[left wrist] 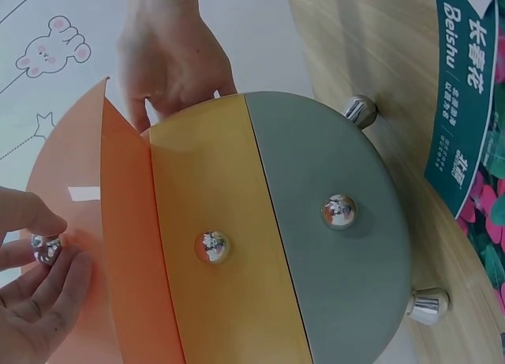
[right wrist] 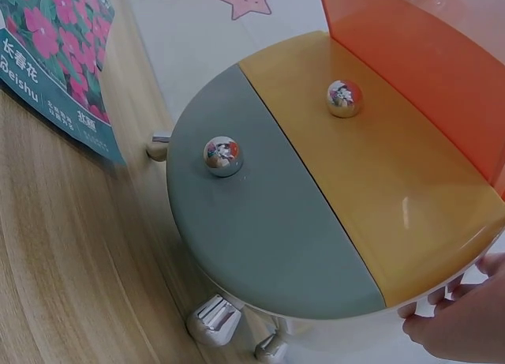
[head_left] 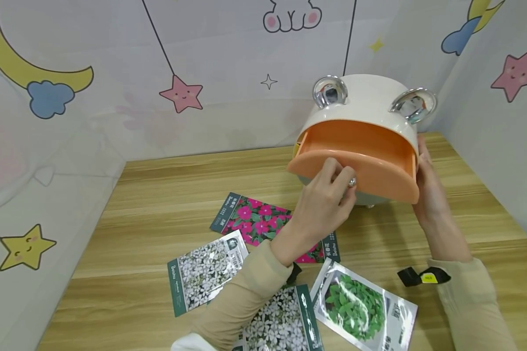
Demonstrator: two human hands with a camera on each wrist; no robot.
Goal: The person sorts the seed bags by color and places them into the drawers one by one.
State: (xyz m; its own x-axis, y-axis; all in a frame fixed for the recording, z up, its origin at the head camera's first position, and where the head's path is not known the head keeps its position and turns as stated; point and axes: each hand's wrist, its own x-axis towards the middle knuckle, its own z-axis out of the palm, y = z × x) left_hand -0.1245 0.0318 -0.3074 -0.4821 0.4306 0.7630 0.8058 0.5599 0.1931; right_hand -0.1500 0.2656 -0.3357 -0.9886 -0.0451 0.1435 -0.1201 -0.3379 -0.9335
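Observation:
A rounded white storage box [head_left: 369, 95] with silver ring ears stands at the right, its three drawers facing me. Its top orange drawer [head_left: 377, 175] is pulled out, and the inside that shows is bare. My left hand [head_left: 322, 202] pinches that drawer's silver knob [left wrist: 46, 249] between thumb and fingers. Against the box's right side rests my right hand [head_left: 432, 204], with some fingertips hidden behind the edge in the left wrist view. The yellow drawer [left wrist: 225, 301] and grey-green drawer [left wrist: 331, 277] below are closed, each with a round silver knob.
Seed packets lie in front of the box: pink flowers [head_left: 259, 222], white flowers [head_left: 206, 268], more white flowers [head_left: 276, 321] partly under my left sleeve, and green leaves [head_left: 355, 302]. Patterned white cloth [head_left: 228, 58] rises behind the wooden table [head_left: 149, 195].

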